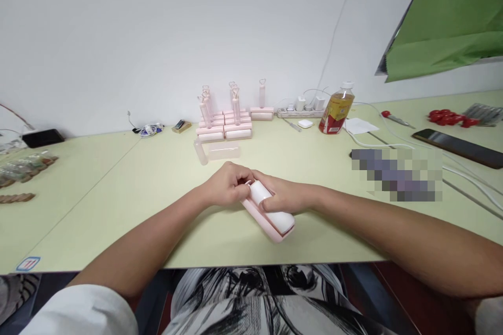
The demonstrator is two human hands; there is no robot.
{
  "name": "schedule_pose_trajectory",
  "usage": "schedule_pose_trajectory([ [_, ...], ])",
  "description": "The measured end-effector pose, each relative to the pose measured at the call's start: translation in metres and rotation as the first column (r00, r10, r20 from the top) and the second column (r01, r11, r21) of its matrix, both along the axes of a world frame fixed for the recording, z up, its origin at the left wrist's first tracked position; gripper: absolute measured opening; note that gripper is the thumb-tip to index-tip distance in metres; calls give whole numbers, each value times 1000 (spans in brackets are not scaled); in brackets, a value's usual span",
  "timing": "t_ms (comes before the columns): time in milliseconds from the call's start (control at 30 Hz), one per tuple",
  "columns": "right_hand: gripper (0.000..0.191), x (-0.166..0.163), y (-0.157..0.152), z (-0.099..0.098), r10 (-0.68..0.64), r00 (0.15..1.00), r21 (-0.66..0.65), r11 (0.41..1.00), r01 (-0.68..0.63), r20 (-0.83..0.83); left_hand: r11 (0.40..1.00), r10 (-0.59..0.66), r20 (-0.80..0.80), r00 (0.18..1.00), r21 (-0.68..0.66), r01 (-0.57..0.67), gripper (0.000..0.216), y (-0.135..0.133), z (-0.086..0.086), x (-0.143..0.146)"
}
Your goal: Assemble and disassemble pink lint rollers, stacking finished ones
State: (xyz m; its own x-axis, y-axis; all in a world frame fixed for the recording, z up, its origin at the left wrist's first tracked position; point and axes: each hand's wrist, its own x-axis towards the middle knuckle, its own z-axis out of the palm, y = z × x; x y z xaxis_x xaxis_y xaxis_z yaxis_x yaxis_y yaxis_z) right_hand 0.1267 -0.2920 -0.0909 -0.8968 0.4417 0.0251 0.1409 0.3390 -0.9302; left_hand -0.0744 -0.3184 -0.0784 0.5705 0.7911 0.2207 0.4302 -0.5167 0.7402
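Observation:
A pink lint roller case (262,223) with a white roll (280,218) in it lies on the pale green table (118,204) near its front edge. My right hand (283,197) is wrapped around the case and roll at their middle. My left hand (227,183) pinches the far end of the roll with its fingertips. Just beyond my hands lie a loose pink handle (200,151) and a clear cover (223,152).
Stacked pink roller cases with upright handles (228,118) stand at the back. To the right are a power strip (299,111), a drink bottle (336,109), white cables (463,175), a dark phone (458,147) and red parts (448,117). Small items lie far left (23,167).

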Motion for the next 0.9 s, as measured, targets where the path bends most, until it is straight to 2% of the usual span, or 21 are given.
schedule_pose_trajectory([
  [100, 74, -1, -1, -2, -10, 1000, 30, 999, 10, -6, 999, 4, -3, 1000, -42, -4, 13, -1, 2, -2],
  [233, 80, -2, -4, -8, -1, 996, 90, 996, 10, -94, 997, -6, -6, 1000, -83, 6, 21, -5, 9, -7],
  [367, 97, 2, -5, -14, -45, 994, 135, 989, 59, -103, 998, -50, -11, 999, 21, 51, 26, -11, 15, -8],
  [500, 110, 8, -5, -14, -48, 990, 214, 974, 76, -133, 990, -55, -54, 997, 125, 61, 32, -14, 13, -4],
  [733, 113, 10, -8, -14, 16, 991, 290, 957, 24, -135, 955, -109, 66, 992, 285, 86, 26, -13, 2, 2],
  [900, 111, 11, -8, -16, 30, 992, 307, 952, 10, -127, 956, -92, 94, 991, 286, 61, 29, -11, -1, 4],
])
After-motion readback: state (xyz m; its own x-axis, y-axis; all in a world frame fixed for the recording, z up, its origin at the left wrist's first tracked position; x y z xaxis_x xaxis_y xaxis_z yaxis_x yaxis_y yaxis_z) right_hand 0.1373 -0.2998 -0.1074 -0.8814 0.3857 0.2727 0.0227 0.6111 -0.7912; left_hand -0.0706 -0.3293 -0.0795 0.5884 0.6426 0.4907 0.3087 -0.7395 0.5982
